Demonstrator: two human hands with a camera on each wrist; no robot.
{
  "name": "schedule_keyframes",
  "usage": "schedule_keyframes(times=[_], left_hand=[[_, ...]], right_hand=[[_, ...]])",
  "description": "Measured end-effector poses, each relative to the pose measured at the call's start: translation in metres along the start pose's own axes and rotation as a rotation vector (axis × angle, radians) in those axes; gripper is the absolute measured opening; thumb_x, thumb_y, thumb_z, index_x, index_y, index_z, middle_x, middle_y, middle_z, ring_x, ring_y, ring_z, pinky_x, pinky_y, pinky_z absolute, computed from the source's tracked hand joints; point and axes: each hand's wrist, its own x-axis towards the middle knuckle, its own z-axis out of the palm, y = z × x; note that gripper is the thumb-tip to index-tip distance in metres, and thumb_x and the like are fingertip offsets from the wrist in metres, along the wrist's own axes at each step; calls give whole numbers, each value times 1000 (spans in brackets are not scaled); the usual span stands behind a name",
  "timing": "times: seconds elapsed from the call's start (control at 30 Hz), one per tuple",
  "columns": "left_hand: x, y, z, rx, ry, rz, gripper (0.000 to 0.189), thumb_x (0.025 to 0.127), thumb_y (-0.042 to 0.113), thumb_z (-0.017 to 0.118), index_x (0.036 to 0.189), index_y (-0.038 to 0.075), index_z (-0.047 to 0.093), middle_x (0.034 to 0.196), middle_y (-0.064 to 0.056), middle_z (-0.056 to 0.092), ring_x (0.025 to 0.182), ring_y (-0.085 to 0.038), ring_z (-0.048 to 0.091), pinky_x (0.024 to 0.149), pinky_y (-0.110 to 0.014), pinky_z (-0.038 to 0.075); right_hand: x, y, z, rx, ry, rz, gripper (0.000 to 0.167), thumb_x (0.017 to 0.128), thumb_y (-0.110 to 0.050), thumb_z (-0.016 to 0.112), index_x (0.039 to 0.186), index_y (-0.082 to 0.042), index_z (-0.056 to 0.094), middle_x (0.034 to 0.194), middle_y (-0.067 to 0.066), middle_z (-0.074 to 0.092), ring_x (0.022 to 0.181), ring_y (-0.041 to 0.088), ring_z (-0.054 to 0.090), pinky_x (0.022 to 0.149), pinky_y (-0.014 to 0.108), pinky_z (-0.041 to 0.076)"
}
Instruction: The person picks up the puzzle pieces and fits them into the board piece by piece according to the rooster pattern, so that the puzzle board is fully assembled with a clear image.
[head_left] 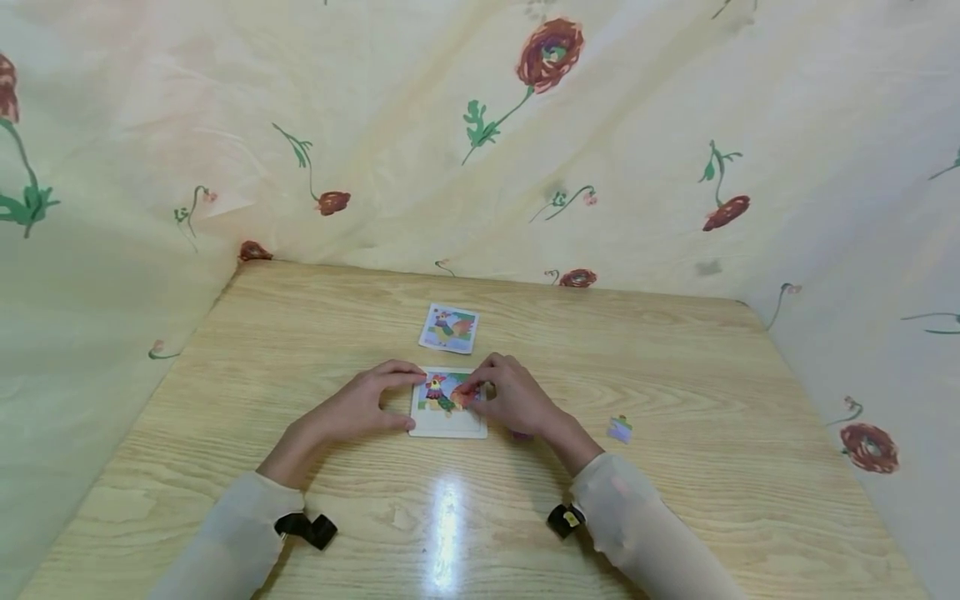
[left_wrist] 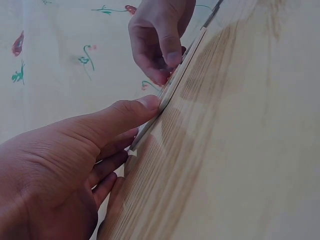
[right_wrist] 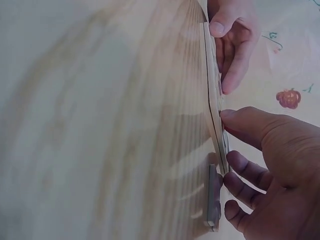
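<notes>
A jigsaw puzzle board (head_left: 448, 427) with a white frame lies flat on the table, a partly assembled rooster picture in its upper part and bare white below. My left hand (head_left: 378, 403) holds the board by its left side, thumb near the lower corner and fingertips at the upper one. Over the picture's right side, my right hand (head_left: 513, 396) pinches a puzzle piece at the rooster's reddish tail; the fingers hide most of it. In the right wrist view, the right thumb (right_wrist: 231, 115) lies along the board's edge (right_wrist: 212, 100).
A square rooster picture card (head_left: 448, 328) lies just beyond the board. One loose purple puzzle piece (head_left: 620, 428) is to the right on the wooden table (head_left: 712, 500). Another dark reddish piece (head_left: 521, 435) shows partly beneath the right wrist. Flowered cloth (head_left: 375, 125) hangs around the table.
</notes>
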Motion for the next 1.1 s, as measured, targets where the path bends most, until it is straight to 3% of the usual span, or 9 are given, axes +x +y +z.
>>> schedule_keyframes(times=[0.67, 0.9, 1.1], left_hand=[[-3, -1, 1, -2, 7, 17, 69, 89, 33, 82, 150, 13, 56, 153, 0, 50, 146, -28, 45, 116, -53, 43], [-4, -2, 2, -15, -8, 13, 70, 90, 34, 81, 151, 14, 54, 154, 1, 49, 147, -28, 44, 116, -53, 43], [-5, -2, 1, 1, -6, 20, 69, 90, 32, 82, 151, 14, 55, 154, 1, 49, 147, -28, 44, 116, -52, 43]], right_hand=[[-7, 5, -5, -8, -15, 0, 15, 89, -20, 82, 104, -16, 81, 109, 4, 65, 94, 18, 53, 79, 29, 42], [-18, 4, -20, 94, -33, 75, 17, 94, -17, 75, 110, -14, 79, 115, 4, 66, 103, 22, 56, 86, 35, 48], [-36, 10, -34, 80, 9, 130, 19, 95, -21, 74, 113, -15, 77, 118, 1, 66, 110, 25, 58, 88, 39, 53]])
